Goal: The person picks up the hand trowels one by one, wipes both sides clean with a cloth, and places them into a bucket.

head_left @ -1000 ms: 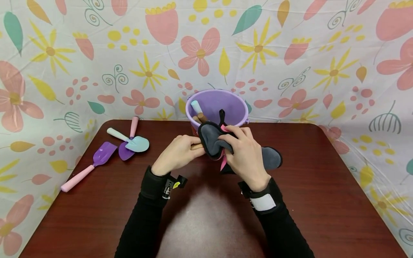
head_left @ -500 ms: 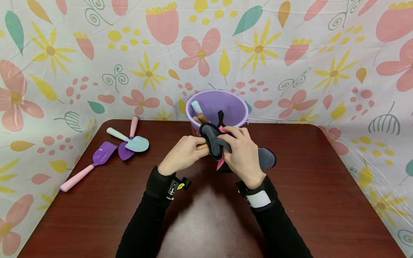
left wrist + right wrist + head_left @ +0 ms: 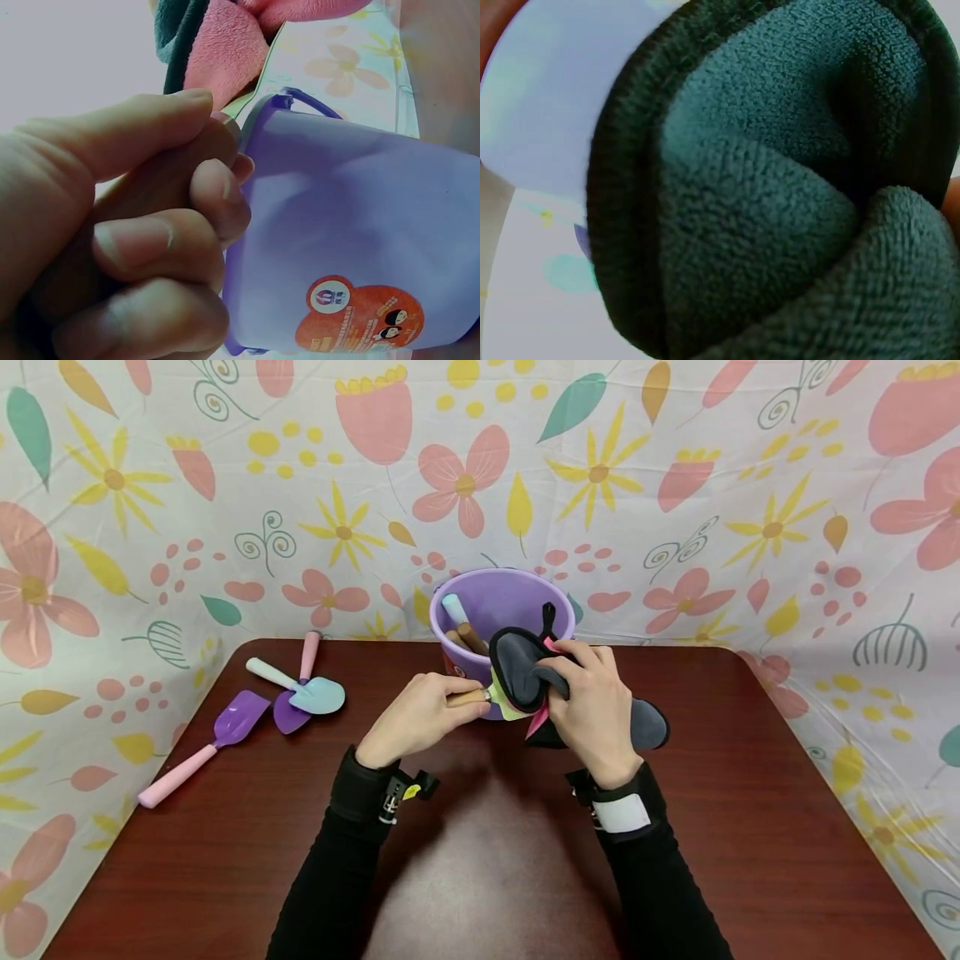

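My left hand (image 3: 442, 703) grips the wooden handle (image 3: 468, 697) of a small tool, just in front of a purple bucket (image 3: 497, 578). The tool's pale green blade (image 3: 507, 711) shows beside a grey cloth (image 3: 517, 672) with a pink underside. My right hand (image 3: 588, 693) holds that cloth bunched over the blade, and its loose end (image 3: 648, 723) trails to the right. In the left wrist view my fingers (image 3: 150, 247) curl round the handle next to the bucket (image 3: 360, 217), under the cloth (image 3: 225, 52). The cloth (image 3: 780, 187) fills the right wrist view.
Wooden and pale blue handles (image 3: 456, 610) stick out of the bucket. Three toy shovels lie at the table's left: a purple one with a pink handle (image 3: 217, 735), a teal one (image 3: 311, 692) and another purple one (image 3: 303, 681). A floral sheet (image 3: 225, 485) hangs behind the brown table (image 3: 480, 860).
My right hand has slid the cloth right and up along the tool toward the bucket rim, uncovering the pale green blade. The left hand has kept its grip in nearly the same place.
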### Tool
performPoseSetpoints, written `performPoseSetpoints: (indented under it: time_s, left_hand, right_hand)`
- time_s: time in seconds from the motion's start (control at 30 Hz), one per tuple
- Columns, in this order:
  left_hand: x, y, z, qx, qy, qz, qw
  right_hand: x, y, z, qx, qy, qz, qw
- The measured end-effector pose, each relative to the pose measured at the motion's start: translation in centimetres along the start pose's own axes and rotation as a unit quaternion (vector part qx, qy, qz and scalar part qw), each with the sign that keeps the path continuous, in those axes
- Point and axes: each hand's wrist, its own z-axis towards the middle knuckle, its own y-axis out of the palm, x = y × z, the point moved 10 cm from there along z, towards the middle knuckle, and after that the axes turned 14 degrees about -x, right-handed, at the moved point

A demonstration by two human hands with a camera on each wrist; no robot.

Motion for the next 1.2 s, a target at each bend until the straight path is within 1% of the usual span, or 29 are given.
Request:
performPoseSetpoints:
  time_s: [0.13,0.33,0.53,0.67,0.83,0.97,1.07,1.2]
  left_hand:
    - [-0.4,-0.3,-0.2,0.003,-0.012,-0.006,0.9999]
    - [-0.5,-0.7,-0.4,0.007,-0.011,-0.001,0.9999]
    - [-0.8,-1.3,-0.7,0.02,-0.018,-0.024,0.9994]
    - [-0.9,-1.5,-0.9,0.032,-0.015,-0.036,0.9987]
    - [-0.8,-1.5,-1.1,0.049,-0.01,-0.038,0.998]
    - [-0.8,-1.5,-1.0,0.06,-0.01,-0.048,0.9969]
    - [-0.8,-1.5,-0.7,0.066,-0.015,-0.043,0.9968]
    - [-0.5,-1.5,-0.5,0.076,-0.018,-0.019,0.9968]
  right_hand:
    - [0.6,-0.5,-0.1,0.004,0.014,0.001,1.0]
    - [1.3,-1.3,-0.2,0.007,0.03,0.002,1.0]
    - [1.3,-2.2,-0.3,0.018,0.032,0.009,0.999]
    - [0.7,-2.0,-0.3,0.014,0.015,0.013,1.0]
    - [-0.6,-1.0,-0.3,-0.003,-0.013,0.016,1.0]
    - [-1.6,-0.2,-0.3,-0.017,-0.027,0.017,0.999]
    - [-2.2,0.3,-0.3,-0.027,-0.035,0.019,0.999]
    - [-2.9,0.9,-0.3,-0.043,-0.047,0.021,0.998]
